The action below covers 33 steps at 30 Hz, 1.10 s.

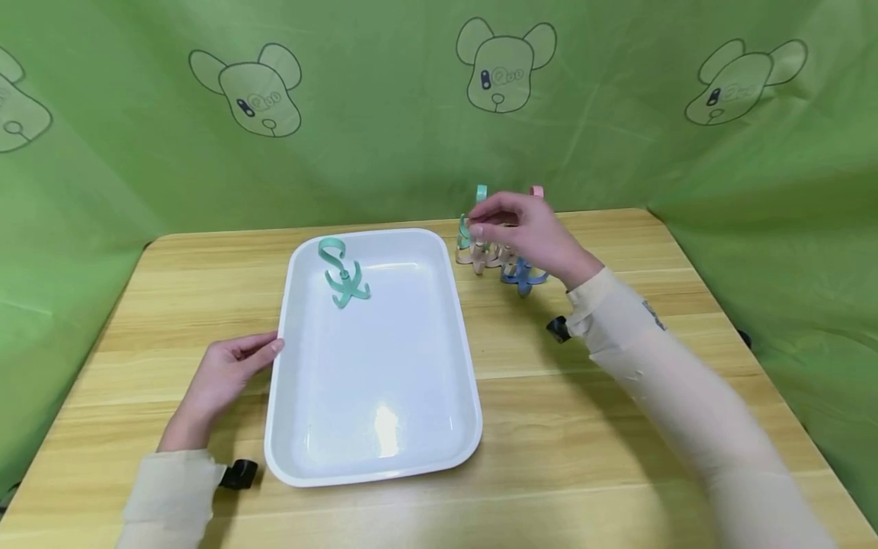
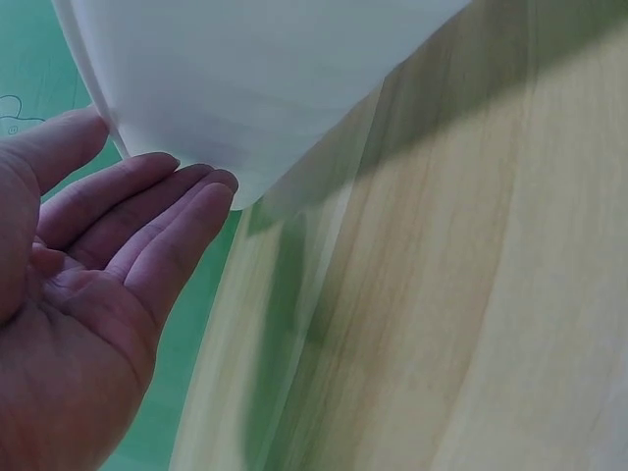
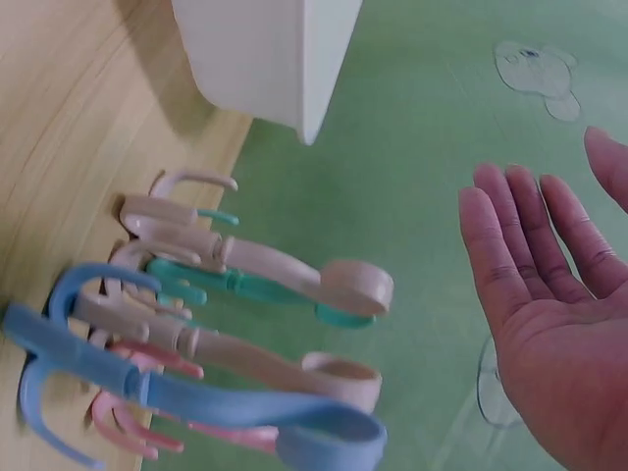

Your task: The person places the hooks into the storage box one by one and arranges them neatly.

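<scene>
At the left side of a white tray (image 1: 384,358), my left hand (image 1: 229,370) touches the rim with its thumb tip. In the left wrist view, its nearly straight fingers (image 2: 167,231) lie against the tray's outer wall. A green rotating four-claw hook (image 1: 346,286) lies inside the tray near its far left corner. My right hand (image 1: 528,232) is over a group of similar hooks right of the tray, its fingers loosely bent and holding nothing. The group includes a blue hook (image 3: 211,397), beige hooks (image 3: 265,260), a green hook (image 3: 255,287) and a pink hook (image 3: 132,432).
The wooden table (image 1: 583,457) carries the tray and hooks. A green curtain (image 1: 384,152) printed with mouse-like heads hangs along the back and sides. In the head view, my right hand partly covers the hook group.
</scene>
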Each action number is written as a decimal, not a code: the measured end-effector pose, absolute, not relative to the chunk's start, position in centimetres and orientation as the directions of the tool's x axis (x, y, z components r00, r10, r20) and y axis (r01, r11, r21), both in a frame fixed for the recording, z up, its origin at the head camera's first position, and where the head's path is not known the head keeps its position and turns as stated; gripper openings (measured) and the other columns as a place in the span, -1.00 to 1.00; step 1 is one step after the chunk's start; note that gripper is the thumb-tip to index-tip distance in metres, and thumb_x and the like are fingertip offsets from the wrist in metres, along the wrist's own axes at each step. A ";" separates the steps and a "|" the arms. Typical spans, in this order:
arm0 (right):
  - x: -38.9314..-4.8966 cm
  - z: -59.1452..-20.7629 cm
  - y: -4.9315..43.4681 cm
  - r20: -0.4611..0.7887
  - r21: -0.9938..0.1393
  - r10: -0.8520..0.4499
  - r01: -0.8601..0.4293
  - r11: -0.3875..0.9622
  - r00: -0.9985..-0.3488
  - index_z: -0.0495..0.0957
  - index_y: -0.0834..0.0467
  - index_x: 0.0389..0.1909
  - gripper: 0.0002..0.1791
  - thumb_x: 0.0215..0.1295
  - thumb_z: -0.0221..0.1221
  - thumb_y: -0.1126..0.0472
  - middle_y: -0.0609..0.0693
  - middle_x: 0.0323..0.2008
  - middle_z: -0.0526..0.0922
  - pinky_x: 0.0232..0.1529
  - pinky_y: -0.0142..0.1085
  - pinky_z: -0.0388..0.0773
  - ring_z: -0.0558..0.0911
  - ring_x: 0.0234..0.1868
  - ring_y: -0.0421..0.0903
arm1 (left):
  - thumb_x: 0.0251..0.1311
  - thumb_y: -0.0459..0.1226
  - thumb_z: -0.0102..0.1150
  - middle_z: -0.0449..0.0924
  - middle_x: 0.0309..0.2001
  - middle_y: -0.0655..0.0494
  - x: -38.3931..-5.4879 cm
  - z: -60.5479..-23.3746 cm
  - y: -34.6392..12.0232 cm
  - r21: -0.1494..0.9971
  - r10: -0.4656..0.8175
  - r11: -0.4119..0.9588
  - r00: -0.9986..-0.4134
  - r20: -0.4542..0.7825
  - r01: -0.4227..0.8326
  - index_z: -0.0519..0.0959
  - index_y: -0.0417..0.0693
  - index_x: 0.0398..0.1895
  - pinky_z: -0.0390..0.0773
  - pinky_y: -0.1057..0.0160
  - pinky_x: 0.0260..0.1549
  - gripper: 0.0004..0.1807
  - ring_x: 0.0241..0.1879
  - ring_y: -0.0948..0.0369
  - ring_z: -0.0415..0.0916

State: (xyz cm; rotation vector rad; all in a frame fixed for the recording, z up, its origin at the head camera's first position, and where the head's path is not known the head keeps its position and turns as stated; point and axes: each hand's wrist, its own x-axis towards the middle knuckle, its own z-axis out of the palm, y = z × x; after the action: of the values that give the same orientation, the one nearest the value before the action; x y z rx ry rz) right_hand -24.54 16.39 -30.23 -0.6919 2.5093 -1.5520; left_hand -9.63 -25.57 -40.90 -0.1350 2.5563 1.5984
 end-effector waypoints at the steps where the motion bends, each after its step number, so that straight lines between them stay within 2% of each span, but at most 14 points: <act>1: -24.4 -30.1 16.8 0.147 -0.872 -0.422 -0.319 0.372 -0.895 0.59 0.25 0.02 -0.66 0.32 0.30 0.15 0.08 -0.10 0.64 -0.12 -0.30 0.59 0.60 -0.10 0.03 | 0.34 0.06 0.15 0.57 0.11 -0.19 -9.6 -40.9 -25.5 0.889 -0.010 0.435 -0.988 -0.152 -0.142 0.53 -0.33 0.18 0.55 0.43 -0.09 -0.36 0.12 0.00 0.50; 7: -23.5 -29.8 19.1 0.157 -0.881 -0.348 -0.290 0.373 -0.924 0.59 0.27 0.04 -0.62 0.33 0.29 0.11 0.10 -0.06 0.61 -0.16 -0.31 0.60 0.60 -0.14 0.04 | 0.35 0.03 0.16 0.57 0.10 -0.21 -9.7 -41.0 -25.5 0.901 -0.007 0.409 -0.988 -0.152 -0.142 0.52 -0.36 0.18 0.58 0.38 -0.09 -0.38 0.05 0.18 0.55; 11: -23.3 -29.7 20.3 0.159 -0.897 -0.307 -0.267 0.352 -0.938 0.58 0.27 0.04 -0.64 0.34 0.28 0.13 0.14 -0.04 0.62 -0.01 -0.34 0.56 0.61 -0.11 0.02 | 0.35 0.03 0.16 0.56 0.10 -0.21 -9.7 -41.1 -25.5 0.906 -0.005 0.400 -0.989 -0.151 -0.140 0.52 -0.36 0.18 0.59 0.37 -0.10 -0.38 -0.01 0.30 0.56; 16: -23.3 -29.7 21.6 0.197 -0.910 -0.232 -0.266 0.319 -0.952 0.59 0.27 0.03 -0.65 0.30 0.31 0.17 0.11 0.01 0.61 0.03 -0.38 0.52 0.56 0.03 -0.05 | 0.35 0.03 0.16 0.55 0.11 -0.22 -9.7 -41.3 -25.4 0.910 -0.002 0.388 -0.987 -0.159 -0.148 0.51 -0.36 0.19 0.60 0.34 -0.09 -0.37 -0.02 0.31 0.56; 23: -23.2 -30.5 23.4 0.250 -0.905 -0.158 -0.288 0.313 -0.955 0.58 0.30 0.03 -0.66 0.30 0.31 0.22 0.11 -0.07 0.62 -0.09 -0.39 0.54 0.56 -0.08 -0.04 | 0.36 -0.01 0.16 0.54 0.12 -0.24 -9.6 -41.1 -25.2 0.924 0.006 0.350 -0.986 -0.166 -0.154 0.50 -0.38 0.19 0.59 0.30 -0.07 -0.39 -0.04 0.36 0.56; 29: -24.0 -32.0 23.7 0.294 -0.894 -0.060 -0.296 0.336 -0.954 0.53 0.28 0.09 -0.65 0.31 0.28 0.28 0.11 -0.03 0.62 0.07 -0.37 0.51 0.56 0.01 -0.06 | 0.36 0.00 0.16 0.53 0.13 -0.23 -9.4 -41.1 -25.4 0.925 0.006 0.343 -0.984 -0.178 -0.165 0.49 -0.37 0.20 0.58 0.35 -0.08 -0.39 -0.03 0.36 0.56; 33: -24.5 -33.3 23.6 0.264 -0.887 -0.047 -0.261 0.381 -0.964 0.49 0.31 0.15 -0.60 0.34 0.26 0.27 0.17 0.06 0.58 0.15 -0.29 0.49 0.54 0.09 -0.04 | 0.36 0.00 0.16 0.53 0.12 -0.25 -9.3 -41.4 -25.6 0.926 0.002 0.344 -0.986 -0.169 -0.158 0.49 -0.38 0.20 0.58 0.37 -0.09 -0.38 -0.04 0.37 0.56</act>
State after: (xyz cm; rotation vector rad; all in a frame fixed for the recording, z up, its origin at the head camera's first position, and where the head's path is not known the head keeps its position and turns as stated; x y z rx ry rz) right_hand -24.47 23.59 -33.28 -0.3129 2.7675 -1.8384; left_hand -9.30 -25.59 -41.38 -0.1438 2.4570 1.7174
